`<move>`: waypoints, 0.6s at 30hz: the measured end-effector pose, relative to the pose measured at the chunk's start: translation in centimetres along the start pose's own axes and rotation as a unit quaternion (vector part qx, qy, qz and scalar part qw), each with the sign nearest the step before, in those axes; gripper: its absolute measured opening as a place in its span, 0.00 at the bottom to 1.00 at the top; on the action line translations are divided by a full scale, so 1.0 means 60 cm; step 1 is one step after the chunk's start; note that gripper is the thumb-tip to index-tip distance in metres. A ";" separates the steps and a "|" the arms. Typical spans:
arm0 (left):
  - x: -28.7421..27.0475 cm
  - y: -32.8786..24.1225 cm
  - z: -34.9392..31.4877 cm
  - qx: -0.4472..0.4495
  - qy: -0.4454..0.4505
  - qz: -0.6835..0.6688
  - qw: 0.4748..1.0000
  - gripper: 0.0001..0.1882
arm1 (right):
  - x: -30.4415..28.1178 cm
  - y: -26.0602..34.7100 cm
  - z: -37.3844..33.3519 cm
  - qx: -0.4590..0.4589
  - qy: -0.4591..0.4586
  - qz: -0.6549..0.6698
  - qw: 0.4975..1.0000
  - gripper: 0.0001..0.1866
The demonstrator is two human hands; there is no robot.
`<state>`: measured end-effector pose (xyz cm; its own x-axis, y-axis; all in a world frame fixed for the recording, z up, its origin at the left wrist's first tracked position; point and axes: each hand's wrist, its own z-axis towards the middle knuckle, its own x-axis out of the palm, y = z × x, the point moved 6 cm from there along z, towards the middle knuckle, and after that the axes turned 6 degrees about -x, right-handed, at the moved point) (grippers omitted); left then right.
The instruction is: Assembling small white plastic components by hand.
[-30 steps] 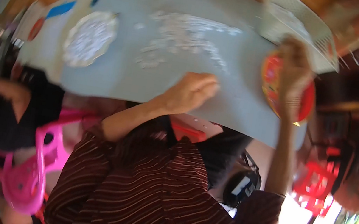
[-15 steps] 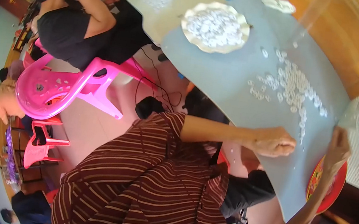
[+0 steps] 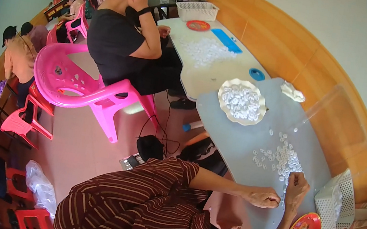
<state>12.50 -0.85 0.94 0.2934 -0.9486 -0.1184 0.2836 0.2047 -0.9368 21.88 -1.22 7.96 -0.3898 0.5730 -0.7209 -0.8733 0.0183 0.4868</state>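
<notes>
Right hand is held at the edge of scattered white rings on the grey tabletop; left hand is curled just beside it, palm hidden. Similar white pieces are heaped in a scalloped plate.

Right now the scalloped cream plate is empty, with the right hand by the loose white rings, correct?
The cream plate isn't empty: the head view shows it heaped with white pieces. The right hand is by the loose white rings.
</notes>
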 end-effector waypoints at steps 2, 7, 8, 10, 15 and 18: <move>0.001 -0.006 0.000 0.002 0.004 -0.002 1.000 0.13 | 0.008 0.005 0.001 -0.025 0.000 0.002 1.000 0.04; -0.001 -0.004 -0.004 -0.044 0.006 -0.037 0.998 0.14 | 0.016 0.011 0.006 -0.009 0.025 -0.013 1.000 0.05; -0.001 -0.006 -0.005 -0.051 0.008 -0.038 0.998 0.14 | 0.015 0.009 0.005 -0.015 0.020 -0.015 1.000 0.05; 0.002 -0.009 -0.004 -0.053 0.013 -0.041 0.998 0.14 | 0.020 -0.005 -0.001 -0.025 0.025 -0.025 0.999 0.05; 0.002 0.005 -0.002 -0.025 0.013 0.001 1.000 0.13 | 0.043 -0.032 -0.016 -0.042 0.081 -0.040 0.995 0.04; 0.004 0.005 -0.002 -0.020 0.007 0.000 1.000 0.13 | 0.038 -0.051 -0.024 -0.017 0.075 -0.010 0.997 0.05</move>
<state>12.56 -1.05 0.59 0.2796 -0.9522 -0.1229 0.2475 0.1952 -0.9490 23.25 -1.18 4.10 -0.4086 0.4441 -0.7973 -0.8901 -0.0009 0.4557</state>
